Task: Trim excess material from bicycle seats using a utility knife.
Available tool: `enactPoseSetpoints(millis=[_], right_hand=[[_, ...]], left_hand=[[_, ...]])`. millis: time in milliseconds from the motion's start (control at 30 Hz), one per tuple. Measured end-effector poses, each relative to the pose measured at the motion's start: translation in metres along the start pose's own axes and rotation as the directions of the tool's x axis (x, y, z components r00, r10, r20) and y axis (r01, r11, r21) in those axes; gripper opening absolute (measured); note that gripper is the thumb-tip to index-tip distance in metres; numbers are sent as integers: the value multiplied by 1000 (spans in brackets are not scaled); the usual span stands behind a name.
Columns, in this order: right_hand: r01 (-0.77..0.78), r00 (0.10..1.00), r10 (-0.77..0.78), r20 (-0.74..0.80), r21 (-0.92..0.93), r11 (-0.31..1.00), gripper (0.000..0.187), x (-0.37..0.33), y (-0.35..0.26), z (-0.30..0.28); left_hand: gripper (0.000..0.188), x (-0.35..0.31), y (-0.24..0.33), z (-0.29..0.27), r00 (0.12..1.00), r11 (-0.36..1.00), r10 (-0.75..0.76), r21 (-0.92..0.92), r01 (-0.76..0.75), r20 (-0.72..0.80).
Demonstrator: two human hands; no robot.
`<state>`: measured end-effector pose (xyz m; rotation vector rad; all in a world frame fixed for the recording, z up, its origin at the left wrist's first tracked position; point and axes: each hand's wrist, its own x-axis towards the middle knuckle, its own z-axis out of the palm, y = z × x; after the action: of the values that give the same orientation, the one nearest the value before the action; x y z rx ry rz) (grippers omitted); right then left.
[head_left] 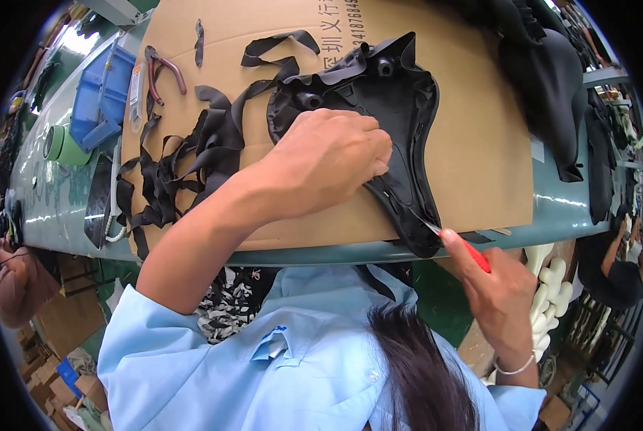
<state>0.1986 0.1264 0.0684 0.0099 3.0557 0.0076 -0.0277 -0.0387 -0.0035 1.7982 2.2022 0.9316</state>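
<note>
A black bicycle saddle (407, 108) lies underside up, its wide end away from me and its narrow nose at the table's near edge. Loose black cover material stands up in folds along the wide end. Over the saddle's left middle is my left hand (332, 154), closed, its fingertips curled under so that whatever they pinch is hidden. My right hand (497, 287) grips a red-handled knife (474, 255), whose slim silver blade touches the saddle near the nose rim.
Cut black strips (213, 136) are heaped left of the saddle on a cardboard sheet (479, 172). Behind them lie red-handled pliers (164, 75). Further left are a blue plastic bin (102, 93) and a green tape roll (64, 146). Black saddle-like pieces (544, 86) crowd the right side.
</note>
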Motion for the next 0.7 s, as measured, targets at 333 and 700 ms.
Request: enactPoseSetpoints(millis=[333, 700], right_hand=[[-228, 829, 515, 216, 973, -42, 56, -3, -18, 36], [-381, 827, 316, 465, 877, -293, 54, 15, -53, 29]], left_hand=[[13, 27, 22, 18, 956, 904, -251, -317, 287, 152], [15, 37, 9, 7, 826, 505, -447, -665, 550, 344]])
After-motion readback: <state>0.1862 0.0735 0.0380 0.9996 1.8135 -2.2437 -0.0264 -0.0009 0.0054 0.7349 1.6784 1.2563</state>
